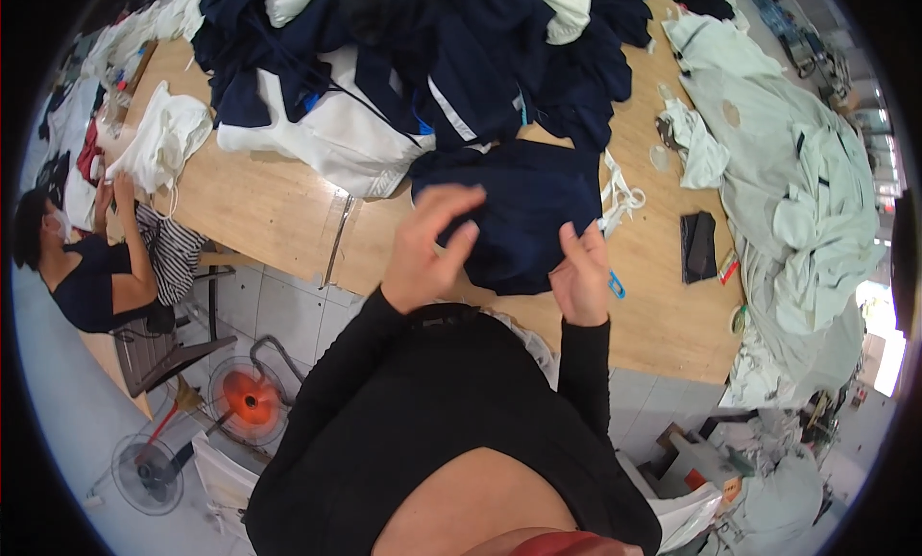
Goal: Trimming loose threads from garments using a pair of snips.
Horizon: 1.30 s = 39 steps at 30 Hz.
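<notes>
Hands work on a dark navy cloth piece (519, 215) that lies flat on the wooden table (279, 205), at the table's near edge, in the centre of the view. Left hand (427, 249) rests on the 9 o'clock edge of the piece, fingers spread and loosely curved, released, clenching nothing; fingertips touch the fabric. Right hand (581, 273) sits at the 4 o'clock corner of the piece, fingers bent and pinching the fabric edge. Small blue tool (616, 285) lies on the table just beside the right hand, at its 3 o'clock. Heap of navy and white garments (403, 66) lies at 12 o'clock of the piece, touching it. Pile of pale green garments (797, 191) covers the table at 3 o'clock, well apart. Black flat object (698, 246) lies between the piece and that pile. Another person (91, 268) sits at 9 o'clock, handling white cloth (158, 138)
</notes>
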{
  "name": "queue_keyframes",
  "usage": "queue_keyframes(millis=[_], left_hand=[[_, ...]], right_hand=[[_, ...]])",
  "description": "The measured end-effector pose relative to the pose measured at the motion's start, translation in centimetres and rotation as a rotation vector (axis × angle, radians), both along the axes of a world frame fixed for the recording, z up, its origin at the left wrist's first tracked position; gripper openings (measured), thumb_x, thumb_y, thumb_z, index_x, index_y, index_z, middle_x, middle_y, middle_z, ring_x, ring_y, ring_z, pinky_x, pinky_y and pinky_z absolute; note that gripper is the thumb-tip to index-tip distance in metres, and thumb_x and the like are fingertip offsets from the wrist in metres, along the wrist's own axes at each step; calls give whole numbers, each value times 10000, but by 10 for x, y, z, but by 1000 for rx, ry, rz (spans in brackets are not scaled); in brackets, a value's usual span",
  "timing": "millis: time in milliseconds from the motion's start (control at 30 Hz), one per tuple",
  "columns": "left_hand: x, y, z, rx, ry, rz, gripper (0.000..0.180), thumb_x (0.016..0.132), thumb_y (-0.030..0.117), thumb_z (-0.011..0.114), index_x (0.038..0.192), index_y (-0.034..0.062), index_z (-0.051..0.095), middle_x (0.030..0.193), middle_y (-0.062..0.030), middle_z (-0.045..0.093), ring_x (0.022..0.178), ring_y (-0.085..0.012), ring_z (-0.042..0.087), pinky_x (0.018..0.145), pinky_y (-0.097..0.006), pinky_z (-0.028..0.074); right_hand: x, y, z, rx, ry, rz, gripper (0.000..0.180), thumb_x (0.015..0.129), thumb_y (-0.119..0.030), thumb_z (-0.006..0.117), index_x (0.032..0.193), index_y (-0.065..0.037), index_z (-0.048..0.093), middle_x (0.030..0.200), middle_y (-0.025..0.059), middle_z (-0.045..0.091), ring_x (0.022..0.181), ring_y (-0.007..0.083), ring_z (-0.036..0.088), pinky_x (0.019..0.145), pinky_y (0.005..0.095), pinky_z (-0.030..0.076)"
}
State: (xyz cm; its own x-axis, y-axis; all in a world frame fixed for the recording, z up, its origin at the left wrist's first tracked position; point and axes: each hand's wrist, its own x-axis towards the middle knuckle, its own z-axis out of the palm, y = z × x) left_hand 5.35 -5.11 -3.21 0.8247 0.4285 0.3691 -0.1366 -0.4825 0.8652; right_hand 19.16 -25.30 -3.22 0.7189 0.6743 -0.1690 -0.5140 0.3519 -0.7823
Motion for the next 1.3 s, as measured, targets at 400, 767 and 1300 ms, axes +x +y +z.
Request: queue_keyframes(millis=[400, 767, 1300], left_hand=[[29, 27, -46, -601, 83, -122, 80, 1074, 94, 670, 1088, 22, 639, 1079, -110, 764, 1090, -271, 743, 992, -364, 546], [43, 7, -45, -160, 127, -227, 166, 1034, 156, 740, 1129, 33, 681, 1203, -72, 707, 1135, -229, 658, 986, -365, 516], [-31, 15, 47, -689, -10, -135, 112, 956, -39, 763, 963, 24, 671, 936, -2, 635, 866, -90, 552, 786, -255, 450]], right_hand=[[33, -28, 40, 23, -58, -140, 513, 1199, -192, 467, 1649, 43, 386, 1656, 138, 511, 1523, 231, 499, 1272, 383, 391], [43, -54, 32, -82, -245, -281, 465, 1196, -203, 465, 1605, 19, 465, 1600, 155, 574, 1488, 254, 545, 1247, 418, 432], [44, -51, 49, -36, -244, -398, 295, 1168, -222, 572, 1300, 23, 669, 1237, 108, 773, 1093, 179, 750, 946, 311, 577]])
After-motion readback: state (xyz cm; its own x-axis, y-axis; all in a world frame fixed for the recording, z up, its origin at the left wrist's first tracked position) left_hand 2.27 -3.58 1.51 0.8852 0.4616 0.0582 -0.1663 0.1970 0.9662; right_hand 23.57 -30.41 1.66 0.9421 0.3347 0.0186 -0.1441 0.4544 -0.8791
